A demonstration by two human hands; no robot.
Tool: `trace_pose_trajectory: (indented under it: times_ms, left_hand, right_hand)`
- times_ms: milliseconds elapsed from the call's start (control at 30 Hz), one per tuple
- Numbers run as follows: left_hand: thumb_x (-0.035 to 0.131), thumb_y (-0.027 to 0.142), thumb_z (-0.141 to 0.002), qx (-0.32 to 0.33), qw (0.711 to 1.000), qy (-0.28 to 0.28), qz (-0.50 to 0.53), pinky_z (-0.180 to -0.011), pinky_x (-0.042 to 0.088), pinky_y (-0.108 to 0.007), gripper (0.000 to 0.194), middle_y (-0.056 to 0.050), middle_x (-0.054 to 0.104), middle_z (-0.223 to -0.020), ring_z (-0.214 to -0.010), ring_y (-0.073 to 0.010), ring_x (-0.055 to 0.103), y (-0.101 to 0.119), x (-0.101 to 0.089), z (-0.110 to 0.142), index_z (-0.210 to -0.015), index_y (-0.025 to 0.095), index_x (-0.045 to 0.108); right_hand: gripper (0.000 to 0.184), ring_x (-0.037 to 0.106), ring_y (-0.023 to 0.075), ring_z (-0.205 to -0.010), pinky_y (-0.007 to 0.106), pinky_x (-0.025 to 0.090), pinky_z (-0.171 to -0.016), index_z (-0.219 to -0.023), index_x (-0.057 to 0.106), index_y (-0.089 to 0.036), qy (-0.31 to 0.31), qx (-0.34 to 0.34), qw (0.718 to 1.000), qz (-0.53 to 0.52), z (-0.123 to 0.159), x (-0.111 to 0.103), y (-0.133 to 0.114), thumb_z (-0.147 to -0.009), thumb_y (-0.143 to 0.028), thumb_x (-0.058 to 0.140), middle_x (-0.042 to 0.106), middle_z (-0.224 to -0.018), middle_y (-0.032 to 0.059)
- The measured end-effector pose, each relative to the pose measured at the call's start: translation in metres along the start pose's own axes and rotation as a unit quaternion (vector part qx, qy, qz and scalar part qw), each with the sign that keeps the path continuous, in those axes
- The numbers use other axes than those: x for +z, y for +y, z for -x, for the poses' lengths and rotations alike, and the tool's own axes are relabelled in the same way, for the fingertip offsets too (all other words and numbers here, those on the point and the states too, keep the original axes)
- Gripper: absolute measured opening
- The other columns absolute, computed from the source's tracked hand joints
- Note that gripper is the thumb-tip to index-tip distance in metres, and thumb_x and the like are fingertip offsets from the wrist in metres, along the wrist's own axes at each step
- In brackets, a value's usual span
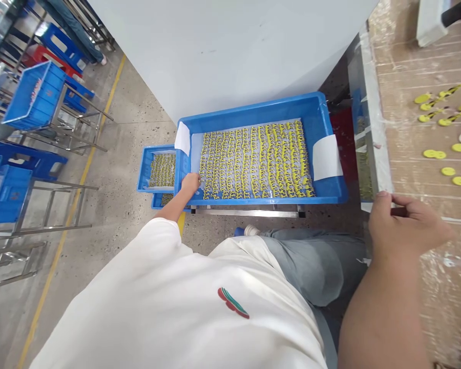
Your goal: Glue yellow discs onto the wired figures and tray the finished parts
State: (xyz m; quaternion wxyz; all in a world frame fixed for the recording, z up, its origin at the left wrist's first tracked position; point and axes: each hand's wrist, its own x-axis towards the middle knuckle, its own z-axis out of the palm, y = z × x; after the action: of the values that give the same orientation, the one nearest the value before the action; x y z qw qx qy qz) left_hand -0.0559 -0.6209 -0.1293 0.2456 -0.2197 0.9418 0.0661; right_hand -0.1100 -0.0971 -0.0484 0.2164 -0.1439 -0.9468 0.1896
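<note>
Speckled floor (pixel 138 115) with a yellow line (pixel 85 177) fills the left of the frame. At centre, a blue tray (pixel 253 115) holds rows of small yellow parts (pixel 253 161). The left hand (pixel 190 183) is at the tray's left end, fingers curled beside the rows; whether its grip holds anything, I cannot tell. The right hand (pixel 401 225), at the right-hand surface's (pixel 411 159) edge, has bent fingers, its grip likewise unclear, with yellow discs (pixel 448 171) nearby.

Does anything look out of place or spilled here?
Only the yellow discs scattered loosely on the worktable look slightly odd, since the yellow pieces in the blue tray lie in rows.
</note>
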Motion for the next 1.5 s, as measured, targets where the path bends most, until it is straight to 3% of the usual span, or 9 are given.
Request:
trace_pose_trajectory:
  times_ms: [300,700,1000,1300,1500]
  left_hand:
    - [0.060,0.039,-0.094,-0.020,0.999,0.008,0.027,-0.095,0.054,-0.045,0.036,-0.011,0.062,-0.126,-0.111,-0.0224,0.062,0.008,-0.007,0.008,-0.123,0.017,0.061]
    - [0.060,0.038,-0.094,-0.012,0.998,0.037,0.048,-0.097,0.053,-0.045,0.030,-0.009,0.065,-0.121,-0.110,-0.0215,0.063,0.000,0.002,0.000,-0.115,0.017,0.065]
    - [0.059,0.037,-0.095,-0.028,0.991,0.093,0.093,-0.099,0.052,-0.048,0.042,-0.011,0.062,-0.128,-0.116,-0.0242,0.062,-0.002,0.008,-0.007,-0.132,0.017,0.056]
    - [0.059,0.037,-0.095,-0.024,0.995,0.073,0.067,-0.100,0.052,-0.049,0.044,-0.012,0.059,-0.134,-0.119,-0.0252,0.060,-0.001,-0.006,0.003,-0.135,0.018,0.054]
    - [0.060,0.038,-0.094,-0.007,1.000,-0.003,-0.018,-0.095,0.055,-0.046,0.041,-0.011,0.061,-0.129,-0.113,-0.0237,0.062,-0.009,-0.032,0.002,-0.129,0.017,0.057]
  right_hand:
    - [0.034,0.057,0.0203,-0.057,0.034,0.044,-0.066,-0.084,0.076,-0.019,-0.001,-0.004,1.000,0.002,0.000,-0.001,0.000,-0.074,-0.046,0.057,0.056,-0.056,0.0021]
    - [0.033,0.059,0.0224,-0.059,0.035,0.044,-0.068,-0.084,0.075,-0.021,-0.003,0.000,1.000,0.010,0.000,-0.001,0.000,-0.075,-0.046,0.056,0.057,-0.057,0.0019]
    - [0.034,0.058,0.0198,-0.057,0.033,0.045,-0.066,-0.086,0.076,-0.020,0.000,-0.004,1.000,-0.003,0.000,0.002,0.003,-0.076,-0.046,0.058,0.055,-0.056,0.0006]
    - [0.032,0.059,0.0208,-0.058,0.033,0.046,-0.065,-0.087,0.077,-0.020,0.006,-0.012,1.000,-0.001,0.001,0.002,0.005,-0.077,-0.045,0.059,0.058,-0.057,0.0018]
    - [0.032,0.058,0.0204,-0.056,0.034,0.045,-0.066,-0.085,0.077,-0.019,0.006,-0.008,1.000,-0.005,0.001,0.003,0.004,-0.075,-0.044,0.059,0.056,-0.055,0.0015]
